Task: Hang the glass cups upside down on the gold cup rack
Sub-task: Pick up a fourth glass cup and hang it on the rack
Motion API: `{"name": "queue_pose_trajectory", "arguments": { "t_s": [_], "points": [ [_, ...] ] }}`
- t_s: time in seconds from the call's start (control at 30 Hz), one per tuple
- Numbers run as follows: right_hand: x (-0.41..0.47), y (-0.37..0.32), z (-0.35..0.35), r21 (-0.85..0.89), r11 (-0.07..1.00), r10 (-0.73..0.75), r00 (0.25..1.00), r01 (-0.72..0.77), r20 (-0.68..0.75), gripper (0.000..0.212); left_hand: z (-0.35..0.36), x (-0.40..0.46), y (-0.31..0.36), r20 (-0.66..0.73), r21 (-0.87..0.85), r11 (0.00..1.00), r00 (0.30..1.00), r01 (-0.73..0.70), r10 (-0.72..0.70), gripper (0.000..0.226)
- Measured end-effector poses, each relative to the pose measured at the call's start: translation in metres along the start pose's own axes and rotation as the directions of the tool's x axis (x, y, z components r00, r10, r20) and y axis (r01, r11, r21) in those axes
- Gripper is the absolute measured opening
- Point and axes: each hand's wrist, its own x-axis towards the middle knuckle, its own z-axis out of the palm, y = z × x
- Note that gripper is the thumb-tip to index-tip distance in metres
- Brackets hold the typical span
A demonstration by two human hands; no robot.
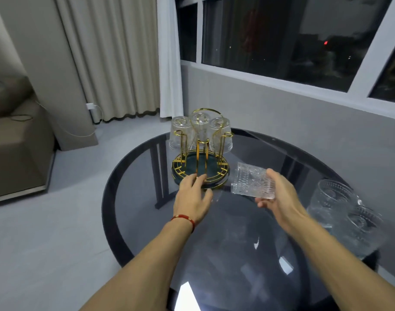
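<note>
The gold cup rack [201, 151] with a dark green round base stands at the far side of the round dark glass table [129, 198]. Three patterned glass cups [180, 133] hang upside down on its far prongs; the near prongs are bare. My left hand [193, 194] rests with its fingertips on the near rim of the rack's base. My right hand [279, 198] holds a patterned glass cup [251, 182] on its side, just right of the rack and above the table. Two more glass cups [331, 203] stand at the table's right edge.
A grey wall with a dark window runs behind and to the right of the table. Curtains hang at the back left, with a beige sofa [15, 153] on the far left and grey floor between it and the table.
</note>
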Motion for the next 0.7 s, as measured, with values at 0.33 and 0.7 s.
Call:
{"name": "queue_pose_trajectory", "arguments": {
  "t_s": [0.33, 0.7],
  "points": [
    [0.006, -0.098, 0.057, -0.32, 0.816, -0.479, 0.873, 0.482, 0.095, 0.083, 0.02, 0.004, -0.018, 0.065, 0.287, 0.954, 0.996, -0.083, 0.067, 0.068],
    [0.03, -0.148, 0.167, -0.708, 0.186, -0.517, 0.681, 0.681, 0.518, 0.074, 0.023, 0.004, -0.022, 0.028, 0.273, 0.954, 0.992, -0.124, 0.121, 0.065]
  ]
}}
